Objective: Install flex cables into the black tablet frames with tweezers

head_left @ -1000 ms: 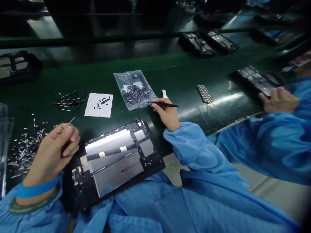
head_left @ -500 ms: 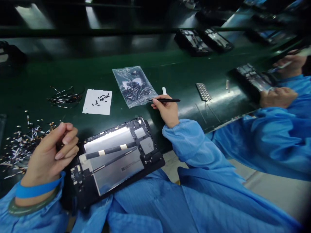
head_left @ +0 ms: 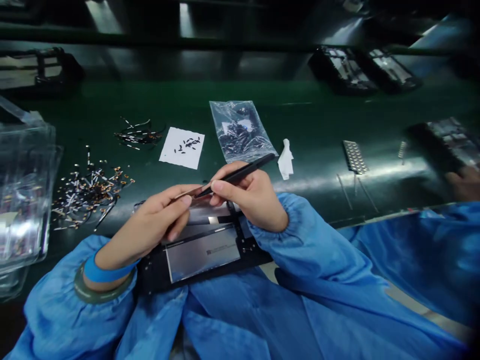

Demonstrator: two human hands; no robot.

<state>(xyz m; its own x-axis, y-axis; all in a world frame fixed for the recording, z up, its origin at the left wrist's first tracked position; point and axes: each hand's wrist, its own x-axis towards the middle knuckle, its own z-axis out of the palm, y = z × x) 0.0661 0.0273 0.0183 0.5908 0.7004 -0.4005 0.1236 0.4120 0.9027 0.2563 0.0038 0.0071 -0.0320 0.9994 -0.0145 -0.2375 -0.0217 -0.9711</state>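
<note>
My left hand (head_left: 159, 220) is closed in a pinch over the open tablet (head_left: 204, 250); a thin strip, partly hidden, shows between its thumb and forefinger. Black tweezers (head_left: 243, 171) are gripped in my right hand (head_left: 249, 197), their tips meeting the strip beside my left fingertips. Beneath both hands lies the tablet, with silver metal plates and a black frame, its upper part covered by my hands. Behind them are a clear bag (head_left: 242, 132) of small dark parts and a white paper (head_left: 182, 148) bearing several small black pieces.
Loose flex cables (head_left: 93, 192) and a smaller cable bundle (head_left: 138, 135) lie at the left, near clear plastic trays (head_left: 24, 195). A crumpled tissue (head_left: 286, 160) and a metal-dotted sheet (head_left: 355, 157) are to the right. Another person's hand (head_left: 465, 182) is at the right edge.
My right hand has moved from the bag to my left hand, bringing the tweezers over the tablet. My left hand has shifted inward. The view has turned left, showing the plastic trays.
</note>
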